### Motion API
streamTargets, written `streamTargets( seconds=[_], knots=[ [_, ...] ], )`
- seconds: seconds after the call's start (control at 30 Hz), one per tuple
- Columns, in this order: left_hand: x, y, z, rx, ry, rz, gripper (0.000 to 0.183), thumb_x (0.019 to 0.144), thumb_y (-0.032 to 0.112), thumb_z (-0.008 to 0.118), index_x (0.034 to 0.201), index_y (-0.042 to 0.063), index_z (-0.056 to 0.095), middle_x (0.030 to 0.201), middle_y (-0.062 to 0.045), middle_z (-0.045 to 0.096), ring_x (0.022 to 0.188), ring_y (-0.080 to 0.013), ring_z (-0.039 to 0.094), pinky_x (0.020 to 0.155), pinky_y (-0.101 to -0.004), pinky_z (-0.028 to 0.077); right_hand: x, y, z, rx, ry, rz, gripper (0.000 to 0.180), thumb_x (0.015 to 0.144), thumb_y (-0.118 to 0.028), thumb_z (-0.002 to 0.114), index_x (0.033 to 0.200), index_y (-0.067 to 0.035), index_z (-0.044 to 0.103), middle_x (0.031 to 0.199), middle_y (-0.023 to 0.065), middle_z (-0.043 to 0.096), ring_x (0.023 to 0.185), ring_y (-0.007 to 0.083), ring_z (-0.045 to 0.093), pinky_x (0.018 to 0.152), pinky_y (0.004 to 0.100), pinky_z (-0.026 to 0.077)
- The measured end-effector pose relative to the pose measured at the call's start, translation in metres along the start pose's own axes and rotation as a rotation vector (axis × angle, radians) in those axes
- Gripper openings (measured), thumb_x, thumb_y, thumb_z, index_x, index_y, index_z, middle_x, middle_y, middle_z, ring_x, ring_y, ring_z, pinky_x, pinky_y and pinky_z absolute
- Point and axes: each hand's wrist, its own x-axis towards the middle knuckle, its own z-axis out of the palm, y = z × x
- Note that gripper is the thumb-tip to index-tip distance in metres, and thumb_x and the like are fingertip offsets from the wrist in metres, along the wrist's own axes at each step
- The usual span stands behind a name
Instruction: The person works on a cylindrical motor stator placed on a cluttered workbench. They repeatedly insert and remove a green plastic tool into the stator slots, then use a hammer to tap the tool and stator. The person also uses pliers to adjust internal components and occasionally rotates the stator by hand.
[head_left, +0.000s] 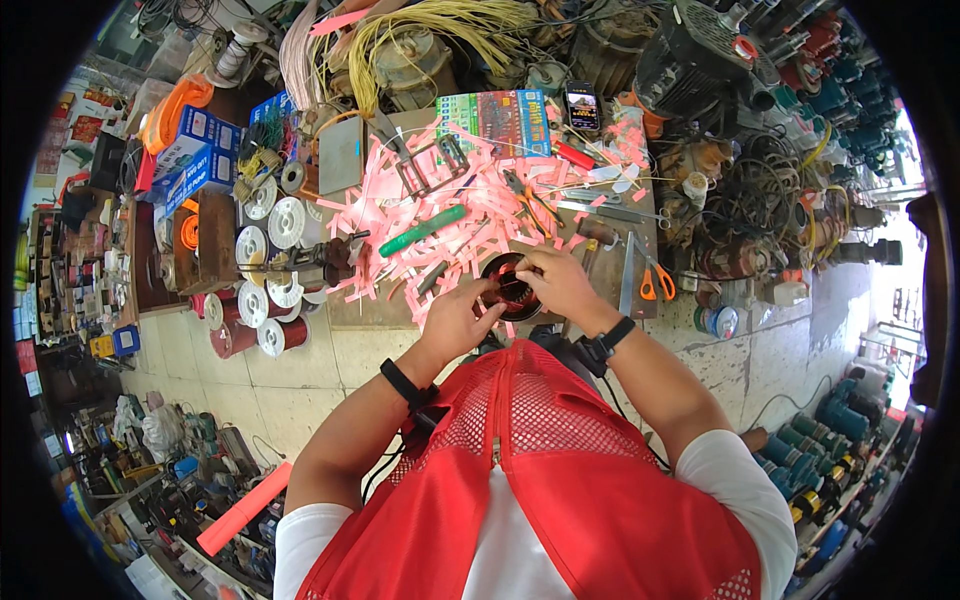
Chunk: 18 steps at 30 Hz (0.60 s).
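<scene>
A round motor stator (535, 307) with a black rim stands at the table's front edge, reddish copper windings (513, 289) showing inside it. My left hand (459, 313) grips its left side, thumb along the near edge and fingertips reaching the opening. From the upper right, my right hand (561, 282) reaches over the rim with fingertips pinched together at the windings. Whatever lies between those fingertips is hidden. Pink insulation paper strips (360, 202) are heaped just beyond, with a green rod (422, 231) on top. Pliers with orange-and-black handles (534, 202) lie above my right hand.
Orange-handled scissors (657, 282) lie at the table's right edge. A metal frame (435, 171) and a phone (582, 109) are farther back. Wire spools (286, 223) stack up at the left; motors and tangled cable (772, 172) crowd the right.
</scene>
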Motion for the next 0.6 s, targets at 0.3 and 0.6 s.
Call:
streamTargets(
  seconds=[0.3,0.6],
  knots=[
    [0.027,-0.006,0.040,0.109,-0.063,0.201,0.069,0.078,0.029,0.083,0.140,0.014,0.057,0.129,-0.017,0.059,0.112,-0.0393,0.064,0.095,-0.0467,0.054,-0.032,-0.023,-0.010,-0.032,-0.028,-0.161,0.009,0.084,-0.010,0.071,0.089,-0.003,0.072,0.090,0.0111,0.070,0.085,0.0310,0.068,0.076,0.0401,0.055],
    [0.046,-0.023,0.058,-0.385,-0.174,-0.093,0.027,0.097,0.028,0.064,0.116,0.008,0.064,0.096,-0.012,0.071,0.090,-0.0290,0.069,0.079,-0.0379,0.056,-0.034,-0.026,0.002,0.287,0.120,-0.050,0.016,0.087,-0.004,0.070,0.103,-0.003,0.070,0.096,0.0095,0.069,0.086,0.0242,0.068,0.078,0.0343,0.055]
  ],
)
